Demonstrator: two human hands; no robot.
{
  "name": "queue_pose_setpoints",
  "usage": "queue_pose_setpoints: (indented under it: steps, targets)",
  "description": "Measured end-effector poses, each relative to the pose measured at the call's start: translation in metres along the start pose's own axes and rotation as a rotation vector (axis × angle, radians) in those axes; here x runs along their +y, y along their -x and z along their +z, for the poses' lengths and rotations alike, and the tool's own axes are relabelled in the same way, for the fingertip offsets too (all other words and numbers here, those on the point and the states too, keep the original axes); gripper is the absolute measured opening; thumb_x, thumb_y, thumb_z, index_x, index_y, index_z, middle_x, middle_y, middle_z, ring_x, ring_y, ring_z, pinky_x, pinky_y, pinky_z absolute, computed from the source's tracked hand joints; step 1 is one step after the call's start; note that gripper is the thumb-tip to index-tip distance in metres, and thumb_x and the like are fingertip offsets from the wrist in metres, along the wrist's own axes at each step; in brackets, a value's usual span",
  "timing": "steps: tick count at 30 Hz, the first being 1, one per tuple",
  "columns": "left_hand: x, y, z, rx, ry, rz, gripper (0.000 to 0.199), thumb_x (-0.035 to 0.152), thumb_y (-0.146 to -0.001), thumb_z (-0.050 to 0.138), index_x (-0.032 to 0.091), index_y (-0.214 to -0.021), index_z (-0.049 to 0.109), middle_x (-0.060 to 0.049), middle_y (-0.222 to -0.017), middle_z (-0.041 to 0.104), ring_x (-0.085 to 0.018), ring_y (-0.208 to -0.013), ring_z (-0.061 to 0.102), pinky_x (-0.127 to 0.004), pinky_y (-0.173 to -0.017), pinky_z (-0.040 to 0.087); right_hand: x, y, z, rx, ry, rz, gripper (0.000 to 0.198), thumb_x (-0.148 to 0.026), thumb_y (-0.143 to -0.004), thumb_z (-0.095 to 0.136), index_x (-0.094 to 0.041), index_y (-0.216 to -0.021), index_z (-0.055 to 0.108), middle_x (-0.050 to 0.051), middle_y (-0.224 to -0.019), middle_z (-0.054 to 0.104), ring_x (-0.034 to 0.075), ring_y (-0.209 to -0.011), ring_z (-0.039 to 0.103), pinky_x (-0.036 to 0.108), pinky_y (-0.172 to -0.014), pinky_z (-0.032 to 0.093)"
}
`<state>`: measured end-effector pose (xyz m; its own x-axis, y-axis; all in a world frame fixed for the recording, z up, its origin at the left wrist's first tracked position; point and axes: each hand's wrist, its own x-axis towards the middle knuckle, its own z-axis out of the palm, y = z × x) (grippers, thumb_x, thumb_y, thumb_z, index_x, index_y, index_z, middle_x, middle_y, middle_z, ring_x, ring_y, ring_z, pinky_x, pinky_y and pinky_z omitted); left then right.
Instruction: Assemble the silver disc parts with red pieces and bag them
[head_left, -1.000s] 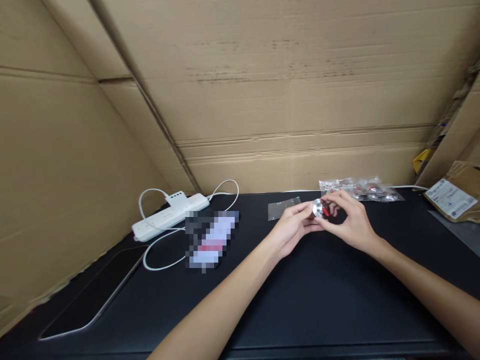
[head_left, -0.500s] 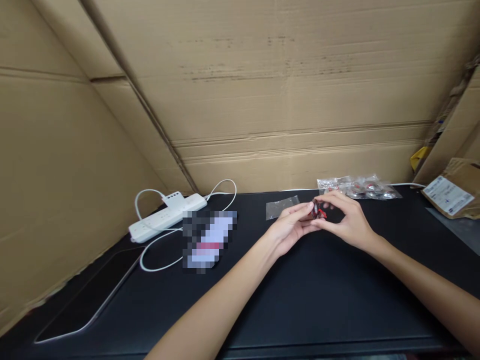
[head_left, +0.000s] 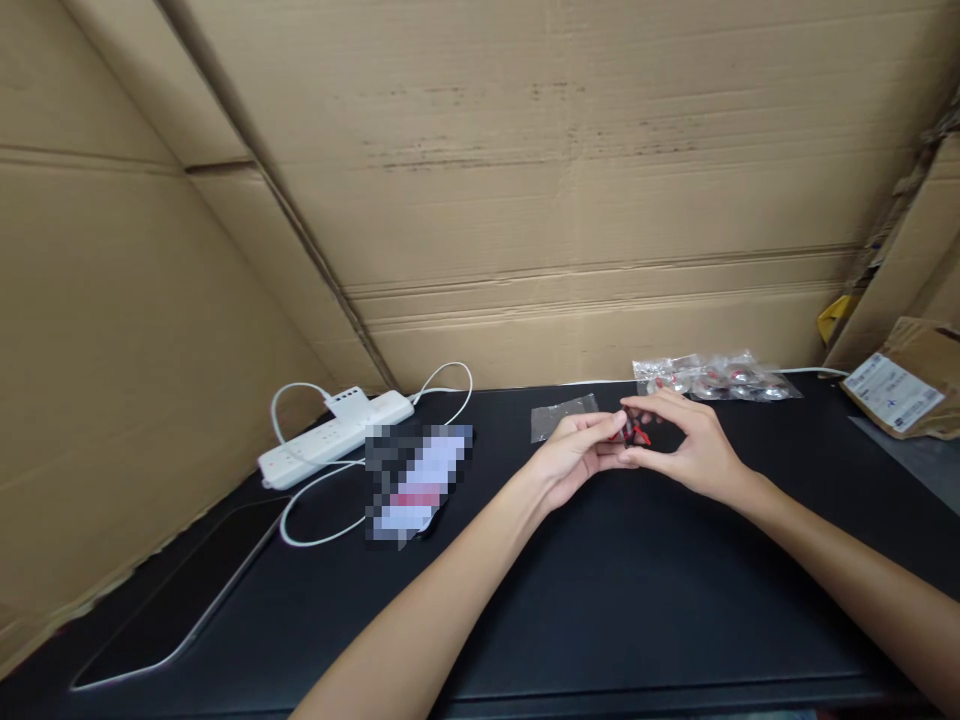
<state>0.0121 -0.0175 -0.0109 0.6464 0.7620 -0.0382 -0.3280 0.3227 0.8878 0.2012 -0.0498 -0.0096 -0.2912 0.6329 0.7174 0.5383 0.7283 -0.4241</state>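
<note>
A small dark round object with a red ribbon-like part (head_left: 640,436) is held between my two hands, above the black table (head_left: 600,590). My left hand (head_left: 583,450) pinches its left side between thumb and fingers. From the other side, my right hand (head_left: 686,440) curls around it, with fingertips at its top and the thumb at its lower edge. Its exact kind is too small to make out, and the fingers hide part of it. Just behind my left hand lies a flat clear plastic bag (head_left: 559,415).
Clear packets (head_left: 716,378) with round red-and-silver items lie at the back. To the left are a white power strip (head_left: 330,440) with cables, a blurred phone (head_left: 420,490) and a dark tablet (head_left: 187,590). A labelled brown package (head_left: 900,385) stands right. Cardboard walls (head_left: 525,200) enclose the table.
Both hands have shifted slightly left with the small object. It has turned between the fingers, so its dark round face shows less. The other things lie as before.
</note>
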Motion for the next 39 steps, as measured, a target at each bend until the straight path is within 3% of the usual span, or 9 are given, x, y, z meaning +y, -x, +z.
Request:
queue_pose_setpoints:
  steps: [12, 19, 26, 31, 33, 36, 39]
  targets:
    - [-0.002, -0.001, 0.001, -0.003, 0.035, -0.004, 0.025, 0.029, -0.075, 0.079, 0.009, -0.089, 0.073, -0.012, -0.089, 0.073, -0.017, -0.076, 0.068, -0.038, -0.082, 0.056, -0.007, -0.004, -0.006, -0.065, -0.028, 0.011, 0.040, -0.036, -0.080, 0.075, -0.021, -0.116, 0.066, 0.007, -0.099, 0.069, 0.022, -0.090, 0.065, 0.038, -0.085, 0.052]
    - [-0.001, -0.002, 0.002, 0.080, 0.069, 0.007, 0.022, 0.027, -0.076, 0.079, 0.009, -0.087, 0.073, -0.011, -0.085, 0.074, -0.020, -0.076, 0.071, -0.037, -0.082, 0.057, -0.002, -0.001, 0.000, -0.072, -0.079, 0.059, 0.047, -0.029, -0.082, 0.073, -0.024, -0.127, 0.061, 0.008, -0.113, 0.067, 0.023, -0.104, 0.063, 0.044, -0.095, 0.049]
    - [-0.003, -0.002, 0.003, 0.082, 0.087, -0.006, 0.022, 0.026, -0.078, 0.078, 0.009, -0.091, 0.072, -0.014, -0.092, 0.074, -0.019, -0.075, 0.071, -0.040, -0.082, 0.058, 0.001, -0.002, 0.001, -0.083, -0.159, 0.104, 0.043, -0.034, -0.080, 0.075, -0.025, -0.120, 0.063, 0.006, -0.102, 0.069, 0.022, -0.092, 0.066, 0.041, -0.085, 0.054]
    - [-0.001, -0.002, 0.005, 0.144, 0.134, 0.072, 0.023, 0.026, -0.078, 0.077, 0.011, -0.094, 0.071, -0.012, -0.094, 0.074, -0.022, -0.083, 0.073, -0.041, -0.089, 0.055, -0.010, -0.001, 0.004, 0.057, 0.030, 0.036, 0.037, -0.030, -0.086, 0.067, -0.025, -0.122, 0.061, 0.010, -0.117, 0.064, 0.025, -0.103, 0.063, 0.044, -0.090, 0.053]
    - [-0.001, -0.002, 0.006, 0.215, 0.160, 0.108, 0.023, 0.026, -0.078, 0.078, 0.010, -0.092, 0.070, -0.011, -0.089, 0.074, -0.022, -0.082, 0.073, -0.040, -0.090, 0.055, -0.013, 0.000, 0.006, 0.127, 0.093, 0.001, 0.030, -0.028, -0.087, 0.065, -0.023, -0.116, 0.062, 0.010, -0.109, 0.064, 0.023, -0.093, 0.064, 0.041, -0.082, 0.055]
    - [-0.002, -0.002, 0.009, 0.309, 0.179, 0.116, 0.021, 0.026, -0.078, 0.077, 0.009, -0.087, 0.069, -0.012, -0.085, 0.074, -0.021, -0.080, 0.073, -0.037, -0.086, 0.056, -0.013, 0.004, 0.010, 0.103, 0.121, -0.055, 0.021, -0.023, -0.090, 0.061, -0.022, -0.111, 0.063, 0.005, -0.089, 0.065, 0.019, -0.078, 0.063, 0.036, -0.072, 0.055]
    - [-0.007, -0.002, 0.012, 0.325, 0.192, 0.094, 0.019, 0.025, -0.077, 0.078, 0.009, -0.083, 0.069, -0.009, -0.081, 0.073, -0.018, -0.077, 0.072, -0.035, -0.084, 0.057, -0.007, 0.008, 0.014, 0.058, 0.146, -0.065, 0.022, -0.022, -0.092, 0.059, -0.021, -0.114, 0.063, 0.006, -0.090, 0.066, 0.020, -0.080, 0.063, 0.036, -0.074, 0.055]
